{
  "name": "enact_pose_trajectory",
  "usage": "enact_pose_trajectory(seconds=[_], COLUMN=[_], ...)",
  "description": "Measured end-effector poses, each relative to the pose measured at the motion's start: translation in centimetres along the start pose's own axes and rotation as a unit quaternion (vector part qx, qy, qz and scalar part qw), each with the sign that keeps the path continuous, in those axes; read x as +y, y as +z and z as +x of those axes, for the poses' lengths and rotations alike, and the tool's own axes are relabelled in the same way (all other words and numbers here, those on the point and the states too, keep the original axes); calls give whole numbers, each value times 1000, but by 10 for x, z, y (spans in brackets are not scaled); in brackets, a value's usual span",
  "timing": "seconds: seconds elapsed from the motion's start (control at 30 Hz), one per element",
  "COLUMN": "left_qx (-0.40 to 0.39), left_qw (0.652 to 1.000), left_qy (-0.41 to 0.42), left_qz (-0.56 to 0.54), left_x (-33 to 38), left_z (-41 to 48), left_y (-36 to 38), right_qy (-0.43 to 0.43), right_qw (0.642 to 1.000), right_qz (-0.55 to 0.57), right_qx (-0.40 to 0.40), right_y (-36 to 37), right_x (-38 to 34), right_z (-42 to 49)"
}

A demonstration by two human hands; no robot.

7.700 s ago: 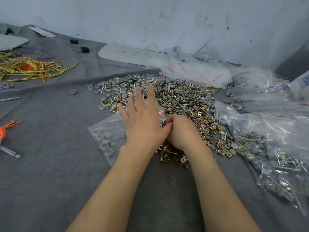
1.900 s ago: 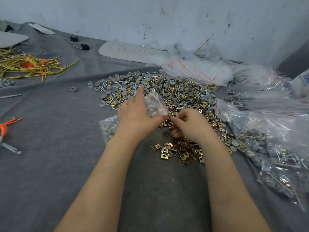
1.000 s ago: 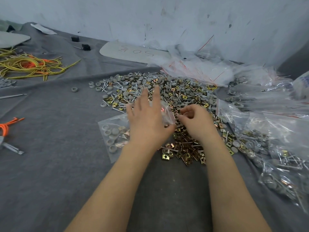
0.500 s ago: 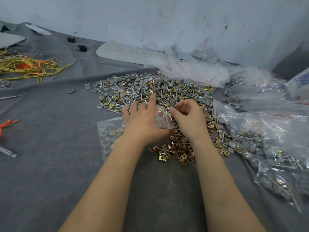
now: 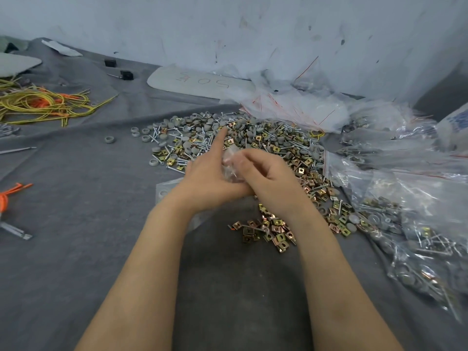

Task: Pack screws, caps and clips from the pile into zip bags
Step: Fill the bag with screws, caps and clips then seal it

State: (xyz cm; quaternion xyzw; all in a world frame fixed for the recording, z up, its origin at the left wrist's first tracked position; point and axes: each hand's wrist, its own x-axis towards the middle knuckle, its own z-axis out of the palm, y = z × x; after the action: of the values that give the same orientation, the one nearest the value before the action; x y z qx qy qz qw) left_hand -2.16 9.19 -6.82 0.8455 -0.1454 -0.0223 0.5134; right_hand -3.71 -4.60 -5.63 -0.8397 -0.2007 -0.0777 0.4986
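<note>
Reaching in from the near edge, two bare forearms cross a desk (image 5: 63,274) covered in grey cloth (image 5: 240,300) and meet above it.

- Near, right of centre: a small heap of brass-coloured clips (image 5: 266,230) on the cloth, just under the right wrist.
- Left hand (image 5: 207,181): grasping a small zip bag (image 5: 229,168) of clear plastic. Index finger straight, pointing away toward the pile; the thumb is hidden, so the exact grip cannot be told.
- Right hand (image 5: 271,181): fingers curled, pinching the same bag at its upper edge. The bag sits between the two hands, lifted off the cloth. Its contents are too blurred to tell.
- Under the left wrist: a flat zip bag (image 5: 163,191) lying on the cloth, mostly covered by the arm; one grey cap shows inside it.
- Just beyond the hands: the pile (image 5: 253,138) of mixed screws, grey caps and clips, spread wide. It runs on to the right and back toward the near heap.
- Right side: filled bags (image 5: 417,249) lying in a loose overlapping row, with screws, caps and clips visible through the plastic.
- Left side, near: an orange cord (image 5: 7,198) and a metal tool (image 5: 15,231) at the frame edge.
- Left, further off: one loose cap (image 5: 109,139) apart from the pile, then a tangle of yellow wires (image 5: 43,105).
- Far: a heap of empty bags (image 5: 298,107) with red seal lines, touching the back of the pile. Beside it a grey board (image 5: 200,82) with "50" written on it, and two black blocks (image 5: 126,75).
- Behind everything: a scuffed white wall (image 5: 228,26).
</note>
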Motion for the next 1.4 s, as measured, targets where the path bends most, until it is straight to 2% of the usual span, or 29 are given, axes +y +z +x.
enact_pose_trajectory(seconds=[0.07, 0.17, 0.23, 0.3, 0.33, 0.37, 0.47, 0.5, 0.57, 0.67, 0.77, 0.87, 1.0, 1.1, 1.17, 1.33, 1.4], left_qx=[-2, 40, 97, 187, 234, 277, 372, 394, 416, 368, 301, 258, 231, 210, 183, 110, 96], left_qw=[998, 987, 973, 953, 941, 931, 904, 902, 902, 929, 954, 966, 973, 978, 982, 989, 989], left_qy=[22, 46, 50, 50, 45, 41, 55, 62, 71, 44, 4, 0, 0, 12, 17, 25, 30], left_qz=[-67, -148, -205, -235, -239, -237, -200, -167, -88, -19, -7, -34, -12, 14, 30, 94, 104], left_x=[2, 11, 19, 24, 26, 27, 29, 29, 29, 25, 15, 7, 2, -1, -1, -2, -2], left_z=[-6, -13, -17, -18, -18, -17, -17, -17, -18, -17, -15, -9, -5, -4, -4, -3, -3], left_y=[-3, -5, -9, -14, -17, -21, -32, -34, -38, -35, -22, -6, 5, 7, 8, 15, 17], right_qy=[-19, -52, -58, -21, 16, 66, 193, 211, 220, 214, 205, 200, 178, 158, 142, 67, 47], right_qw=[1000, 995, 982, 983, 988, 986, 930, 912, 901, 911, 912, 928, 944, 963, 963, 924, 917], right_qz=[18, 73, 127, 58, -26, -118, -296, -326, -354, -346, -354, -315, -266, -134, -17, 234, 258], right_qx=[12, 48, 124, 173, 152, 97, -101, -131, -124, -58, -28, 15, 79, 175, 230, 294, 299], right_y=[-1, -5, -10, -15, -16, -16, -9, -6, -1, 2, 5, 6, 6, 1, -4, -5, -3], right_x=[-7, -17, -16, -12, -8, -5, 8, 11, 15, 22, 28, 29, 33, 33, 32, 18, 14], right_z=[0, 1, 3, 8, 11, 13, 12, 11, 11, 11, 10, 13, 12, 11, 11, 15, 16])
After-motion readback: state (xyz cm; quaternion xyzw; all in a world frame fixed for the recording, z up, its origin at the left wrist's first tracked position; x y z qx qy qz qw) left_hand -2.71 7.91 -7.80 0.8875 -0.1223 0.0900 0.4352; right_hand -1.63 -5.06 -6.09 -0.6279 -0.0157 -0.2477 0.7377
